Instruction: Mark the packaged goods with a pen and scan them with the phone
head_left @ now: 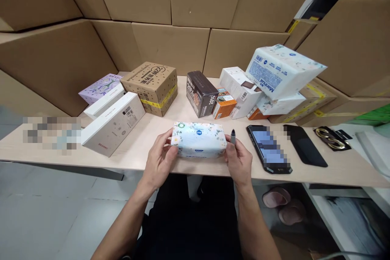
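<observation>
Between both hands is a floral white-and-blue tissue pack (pixel 199 140), at the front edge of the table. My left hand (pixel 160 156) grips its left end, fingers behind and thumb in front. At the right end, my right hand (pixel 239 160) closes on the pack with its thumb on the near corner. A grey marker pen (pixel 233 136) also sticks up from the right hand, its dark tip pointing upward. Whether the pack's underside touches the table cannot be made out.
Behind stand a brown carton (pixel 149 89), a dark brown box (pixel 201 93), an orange box (pixel 224 105) and stacked tissue packs (pixel 280 73). White boxes (pixel 114 124) lie at left. To the right are a phone (pixel 268 148), a black flat device (pixel 306 146) and gold-coloured scissors (pixel 332 138). Cardboard walls (pixel 170 46) enclose the back.
</observation>
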`<state>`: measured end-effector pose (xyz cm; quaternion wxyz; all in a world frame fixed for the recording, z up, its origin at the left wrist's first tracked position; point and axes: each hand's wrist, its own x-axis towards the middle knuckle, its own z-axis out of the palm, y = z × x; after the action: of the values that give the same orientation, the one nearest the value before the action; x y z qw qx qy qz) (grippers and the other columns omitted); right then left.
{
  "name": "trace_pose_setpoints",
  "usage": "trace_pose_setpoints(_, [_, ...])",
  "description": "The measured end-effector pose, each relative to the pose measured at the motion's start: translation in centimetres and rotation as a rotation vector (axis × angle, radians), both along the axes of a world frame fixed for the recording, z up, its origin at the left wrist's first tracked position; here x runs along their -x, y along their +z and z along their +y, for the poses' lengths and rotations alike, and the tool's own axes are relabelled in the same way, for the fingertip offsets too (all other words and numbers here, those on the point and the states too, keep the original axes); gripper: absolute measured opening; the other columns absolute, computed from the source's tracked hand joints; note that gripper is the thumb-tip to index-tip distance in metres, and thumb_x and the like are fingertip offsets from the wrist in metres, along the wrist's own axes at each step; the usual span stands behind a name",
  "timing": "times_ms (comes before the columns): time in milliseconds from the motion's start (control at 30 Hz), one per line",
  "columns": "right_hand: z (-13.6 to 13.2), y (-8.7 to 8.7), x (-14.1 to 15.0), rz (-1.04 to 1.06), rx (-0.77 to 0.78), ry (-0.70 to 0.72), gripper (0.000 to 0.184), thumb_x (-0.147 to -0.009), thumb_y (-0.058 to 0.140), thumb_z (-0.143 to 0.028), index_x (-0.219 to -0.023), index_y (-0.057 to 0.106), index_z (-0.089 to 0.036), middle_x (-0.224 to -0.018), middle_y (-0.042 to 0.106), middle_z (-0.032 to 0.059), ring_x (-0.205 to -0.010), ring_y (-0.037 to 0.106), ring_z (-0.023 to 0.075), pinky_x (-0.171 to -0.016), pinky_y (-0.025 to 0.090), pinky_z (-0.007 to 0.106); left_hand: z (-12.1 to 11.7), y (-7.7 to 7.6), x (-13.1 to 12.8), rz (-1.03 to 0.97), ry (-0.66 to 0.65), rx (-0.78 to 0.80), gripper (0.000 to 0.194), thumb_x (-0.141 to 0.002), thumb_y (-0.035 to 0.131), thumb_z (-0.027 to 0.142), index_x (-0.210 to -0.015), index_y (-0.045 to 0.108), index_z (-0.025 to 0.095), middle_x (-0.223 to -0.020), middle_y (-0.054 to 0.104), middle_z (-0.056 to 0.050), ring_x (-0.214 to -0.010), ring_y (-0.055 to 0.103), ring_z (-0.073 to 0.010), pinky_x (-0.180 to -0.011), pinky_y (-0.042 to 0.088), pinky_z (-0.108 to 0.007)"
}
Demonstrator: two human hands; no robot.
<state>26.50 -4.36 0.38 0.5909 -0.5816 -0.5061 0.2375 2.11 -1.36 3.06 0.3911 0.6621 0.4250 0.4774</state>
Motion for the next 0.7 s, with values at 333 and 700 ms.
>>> trace_pose_setpoints(333, [1.0,-0.3,0.8,-0.001,-0.027,-0.055,0.033,-0.087,0.066,-0.041,-0.110,0.068,-0.018,-0.081,0.068,0.0018,-0.065,0.058,0.0125,-0.058,0.047,0.024,1.0,-3.0,-1.7,-0.155,0.136,-0.264,0.052,-0.087,0.067,0.024,-0.137,0.050,0.027,-0.126,0.055,-0.008,-0.117,0.059,-0.0204,-0.103,0.053,-0.040])
trace_pose_setpoints(700, [0.5,-0.2,0.7,0.032,0.033,-0.092,0.033,-0.089,0.064,-0.045,-0.106,0.072,-0.018,-0.077,0.067,0.0017,-0.063,0.057,0.0125,-0.059,0.048,0.025,0.7,-2.3,-1.4,-0.014,0.105,-0.033,0.053,-0.095,0.055,0.048,-0.142,0.049,0.027,-0.126,0.058,-0.011,-0.107,0.060,-0.0245,-0.089,0.055,-0.043])
